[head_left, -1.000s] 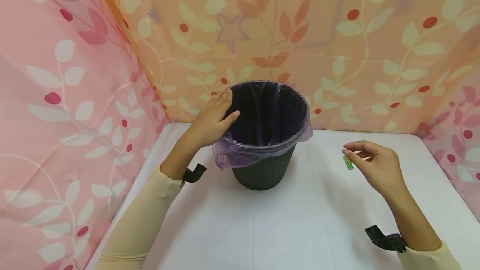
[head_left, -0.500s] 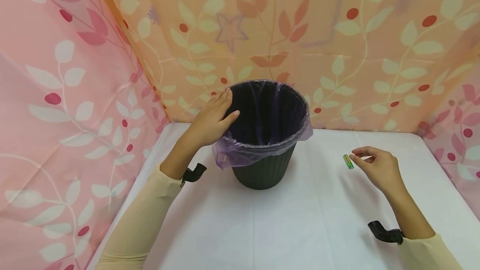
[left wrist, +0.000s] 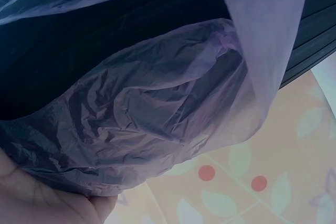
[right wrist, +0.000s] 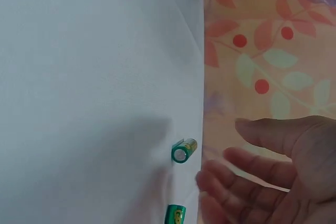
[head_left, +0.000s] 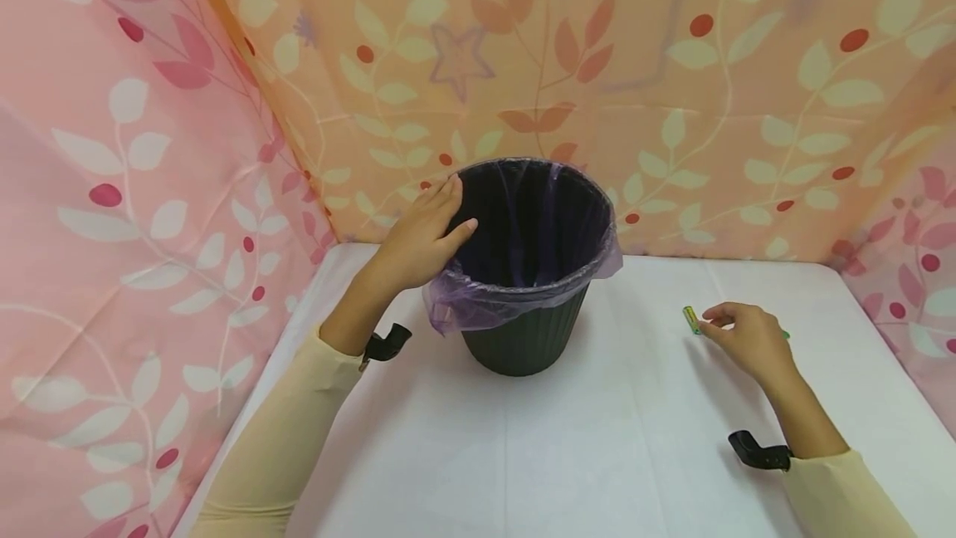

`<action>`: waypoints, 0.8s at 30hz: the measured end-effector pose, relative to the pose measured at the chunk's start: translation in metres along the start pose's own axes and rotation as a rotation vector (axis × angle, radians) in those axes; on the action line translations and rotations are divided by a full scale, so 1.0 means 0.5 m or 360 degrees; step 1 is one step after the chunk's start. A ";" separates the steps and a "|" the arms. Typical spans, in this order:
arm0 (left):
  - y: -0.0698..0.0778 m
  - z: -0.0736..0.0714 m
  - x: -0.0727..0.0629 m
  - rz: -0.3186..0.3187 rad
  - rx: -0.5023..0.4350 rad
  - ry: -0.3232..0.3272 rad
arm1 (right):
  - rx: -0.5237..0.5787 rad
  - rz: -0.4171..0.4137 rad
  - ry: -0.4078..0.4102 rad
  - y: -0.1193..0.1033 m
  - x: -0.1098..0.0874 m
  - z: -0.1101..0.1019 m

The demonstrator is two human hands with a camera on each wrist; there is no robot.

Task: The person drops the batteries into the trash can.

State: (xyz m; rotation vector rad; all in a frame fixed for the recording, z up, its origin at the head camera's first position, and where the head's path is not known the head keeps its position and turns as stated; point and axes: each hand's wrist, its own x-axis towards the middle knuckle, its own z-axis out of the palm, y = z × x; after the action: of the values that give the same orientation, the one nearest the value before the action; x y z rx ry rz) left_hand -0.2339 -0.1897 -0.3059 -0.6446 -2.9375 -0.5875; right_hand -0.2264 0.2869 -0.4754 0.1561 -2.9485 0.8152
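A dark ribbed trash bin (head_left: 523, 347) stands on the table, lined with a thin purple bag (head_left: 478, 310) folded over its rim. My left hand (head_left: 418, 243) rests on the left side of that rim, fingers fairly straight and thumb over the opening. In the left wrist view, part of the palm lies against the crumpled bag. To the right, my right hand (head_left: 750, 343) hovers by a green battery (head_left: 690, 320), fingers loosely bent. The right wrist view shows a gap between thumb and fingers, with this battery (right wrist: 184, 150) and a second battery (right wrist: 175, 214) on the cloth.
A white cloth (head_left: 568, 455) covers the table. Behind it hangs an orange leaf-patterned curtain (head_left: 657, 148), with a pink curtain (head_left: 187, 189) on the left. Each wrist carries a black mount (head_left: 760, 451).
My right hand has shifted slightly right and lower, with its fingertips now by the battery's lower end. A second battery's green end shows beyond the hand. The left hand stays put.
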 end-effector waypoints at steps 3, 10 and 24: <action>-0.001 0.000 -0.001 -0.0008 0.0001 -0.0004 | -0.0010 0.0060 -0.0144 0.007 0.007 0.003; -0.001 0.000 -0.002 -0.0009 -0.0005 0.0000 | -0.0055 0.0220 -0.0364 0.012 0.020 0.000; -0.003 0.000 -0.001 -0.0007 0.0002 -0.0004 | -0.0152 0.0282 -0.0408 0.019 0.041 0.011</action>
State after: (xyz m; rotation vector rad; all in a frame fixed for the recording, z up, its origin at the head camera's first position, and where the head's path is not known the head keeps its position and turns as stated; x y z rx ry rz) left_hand -0.2341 -0.1912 -0.3066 -0.6395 -2.9419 -0.5859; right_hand -0.2483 0.2906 -0.4828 -0.0081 -3.2741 0.7201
